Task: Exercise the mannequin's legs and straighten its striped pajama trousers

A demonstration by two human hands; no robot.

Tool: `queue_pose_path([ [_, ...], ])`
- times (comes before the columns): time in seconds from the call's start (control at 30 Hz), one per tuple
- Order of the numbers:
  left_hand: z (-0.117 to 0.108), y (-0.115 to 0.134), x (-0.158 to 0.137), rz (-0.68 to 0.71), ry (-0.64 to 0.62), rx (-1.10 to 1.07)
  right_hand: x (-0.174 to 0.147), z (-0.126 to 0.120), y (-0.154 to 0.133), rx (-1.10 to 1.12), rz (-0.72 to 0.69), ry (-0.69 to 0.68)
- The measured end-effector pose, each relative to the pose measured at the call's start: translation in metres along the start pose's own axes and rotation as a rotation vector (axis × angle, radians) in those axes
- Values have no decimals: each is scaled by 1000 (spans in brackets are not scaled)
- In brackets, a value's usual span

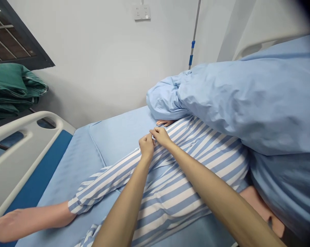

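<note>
Blue-and-white striped trousers (180, 202) cover the legs of a figure, seemingly a manikin, lying on the bed. At the far thigh my left hand (146, 145) is closed, with its fingers pinched at the striped cloth. Right beside it, almost touching, my right hand (160, 135) pinches at the same spot. A small pale bit shows between the fingertips, and the fingers hide most of what they grip. Just beyond my hands, the figure's far hand (165, 122) sticks out from a light blue sleeve (165, 97). The bare foot (13, 223) lies at the lower left.
A light blue top (247, 99) covers the figure's upper body at right; its near hand (263, 209) rests by the hip. The bed's footboard (31, 137) stands left, near folded green cloth (13, 89). A pole (196, 27) and a socket (141, 12) are at the wall.
</note>
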State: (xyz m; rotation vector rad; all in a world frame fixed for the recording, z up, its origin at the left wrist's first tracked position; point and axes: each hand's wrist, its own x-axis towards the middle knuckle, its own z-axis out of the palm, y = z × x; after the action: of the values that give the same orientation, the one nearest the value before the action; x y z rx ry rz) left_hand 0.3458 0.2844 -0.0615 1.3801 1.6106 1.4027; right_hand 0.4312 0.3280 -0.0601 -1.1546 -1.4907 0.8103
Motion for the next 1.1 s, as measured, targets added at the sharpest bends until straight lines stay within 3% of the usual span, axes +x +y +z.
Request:
queue_pose_path([
  [0.17,12,-5,-4,17,-31,46,4,-15,1,-45,-86,145],
  [0.27,1,-8,-10,37,-76,55,5,-24,10,-68,-45,188],
  [0.4,-52,-20,-16,41,19,95,4,-27,20,-106,7,166],
  [0.53,-140,-40,-12,-14,205,123,-4,-14,10,-220,19,233],
  [0.6,-184,-52,-10,-44,263,135,-12,9,-3,-244,24,331],
  [0.67,-218,-65,-12,-72,292,151,-25,48,-20,-167,33,376],
  [0.73,-241,-77,-14,-102,311,164,-42,98,-41,-31,43,286],
  [0.83,-254,-90,-17,-147,332,149,-67,177,-73,80,22,56],
  [0.93,-256,-96,-17,-171,335,93,-85,234,-97,128,-15,-50],
  [1.0,-257,-98,-17,-174,337,50,-93,254,-101,138,-7,-72],
  [1.1,-260,-98,-16,-183,350,-4,-102,264,-91,96,8,-125],
])
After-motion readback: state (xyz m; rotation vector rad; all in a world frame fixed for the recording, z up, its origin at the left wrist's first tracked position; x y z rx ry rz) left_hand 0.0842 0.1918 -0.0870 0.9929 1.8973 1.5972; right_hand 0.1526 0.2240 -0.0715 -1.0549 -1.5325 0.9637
